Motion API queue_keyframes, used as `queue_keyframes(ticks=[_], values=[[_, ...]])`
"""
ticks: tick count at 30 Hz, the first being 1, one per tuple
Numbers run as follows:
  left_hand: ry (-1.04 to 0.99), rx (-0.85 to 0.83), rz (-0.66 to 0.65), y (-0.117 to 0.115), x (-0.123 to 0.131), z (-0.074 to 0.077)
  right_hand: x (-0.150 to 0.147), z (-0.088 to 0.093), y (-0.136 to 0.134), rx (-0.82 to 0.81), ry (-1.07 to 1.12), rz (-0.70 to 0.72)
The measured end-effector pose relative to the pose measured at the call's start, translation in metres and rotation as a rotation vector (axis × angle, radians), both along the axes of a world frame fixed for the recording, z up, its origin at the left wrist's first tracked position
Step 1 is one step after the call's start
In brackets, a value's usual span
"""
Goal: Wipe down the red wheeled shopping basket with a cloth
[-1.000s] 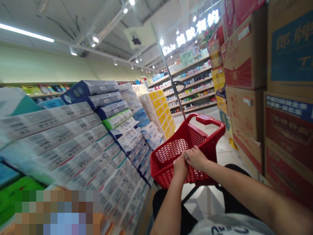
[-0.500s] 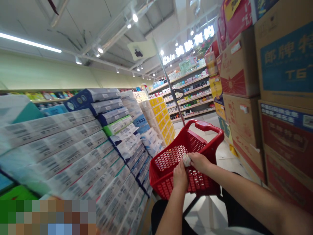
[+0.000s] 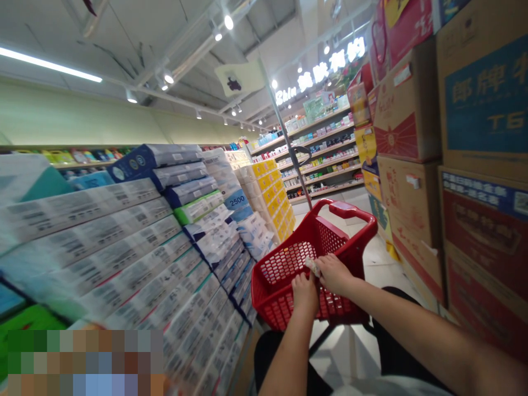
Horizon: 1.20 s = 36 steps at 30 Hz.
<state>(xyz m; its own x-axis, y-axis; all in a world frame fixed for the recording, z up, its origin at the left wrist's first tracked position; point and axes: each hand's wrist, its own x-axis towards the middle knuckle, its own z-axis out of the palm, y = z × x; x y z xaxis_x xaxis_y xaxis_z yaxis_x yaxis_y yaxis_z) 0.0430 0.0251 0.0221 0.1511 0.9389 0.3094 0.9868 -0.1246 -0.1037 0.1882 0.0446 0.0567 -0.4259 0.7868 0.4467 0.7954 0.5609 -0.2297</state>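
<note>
A red plastic shopping cart basket [image 3: 284, 264] stands in front of me in a shop aisle. My left hand [image 3: 304, 291] rests closed on its near rim. Beside it, my right hand [image 3: 334, 273] pinches a small crumpled whitish wad [image 3: 312, 266] over the basket's edge. The two hands touch each other. The basket's red handle [image 3: 350, 212] arches at its far side.
Stacked tissue packs [image 3: 136, 247] fill a display close on my left. Yellow packs [image 3: 274, 192] stand farther along it. Tall piles of cardboard boxes [image 3: 412, 165] wall the right side. A metal pole [image 3: 289, 148] rises beyond the basket, with product shelves [image 3: 322, 154] at the aisle's end.
The view tipped down slightly, then steadied. My hands stayed at the basket's rim; the small wad showed between the fingers and shifted a little in my right hand.
</note>
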Motion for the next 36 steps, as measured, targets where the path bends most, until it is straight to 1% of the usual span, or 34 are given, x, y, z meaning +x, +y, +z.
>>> queue_keyframes(ticks=[4, 9, 14, 16, 19, 22, 26, 29, 33, 36], values=[[0.018, 0.005, 0.016, -0.002, 0.000, 0.000, -0.002, 0.000, -0.002, 0.006, 0.024, -0.003], [0.051, 0.005, 0.023, -0.003, -0.002, -0.003, 0.003, 0.007, 0.005, -0.044, 0.047, 0.003], [0.033, 0.038, 0.016, 0.000, -0.003, -0.006, 0.013, 0.006, 0.006, 0.041, 0.127, -0.054], [0.040, 0.051, 0.017, 0.002, -0.003, -0.008, 0.015, 0.003, 0.004, 0.066, 0.127, -0.042], [0.067, 0.066, 0.022, 0.004, -0.003, -0.011, 0.016, 0.003, 0.001, 0.037, 0.104, -0.014], [0.096, 0.095, 0.020, 0.004, -0.004, -0.012, 0.017, 0.006, 0.003, 0.008, 0.086, -0.015], [0.090, 0.102, 0.016, 0.003, -0.005, -0.012, 0.024, 0.010, 0.006, 0.116, 0.086, -0.098], [0.089, 0.104, 0.026, 0.004, -0.004, -0.011, 0.028, 0.008, 0.007, 0.168, 0.048, -0.149], [0.098, 0.087, 0.055, 0.002, -0.001, -0.009, 0.026, 0.001, 0.005, 0.186, 0.000, -0.136], [0.088, 0.054, 0.052, -0.001, 0.000, -0.005, 0.024, -0.002, 0.004, 0.193, -0.006, -0.131]])
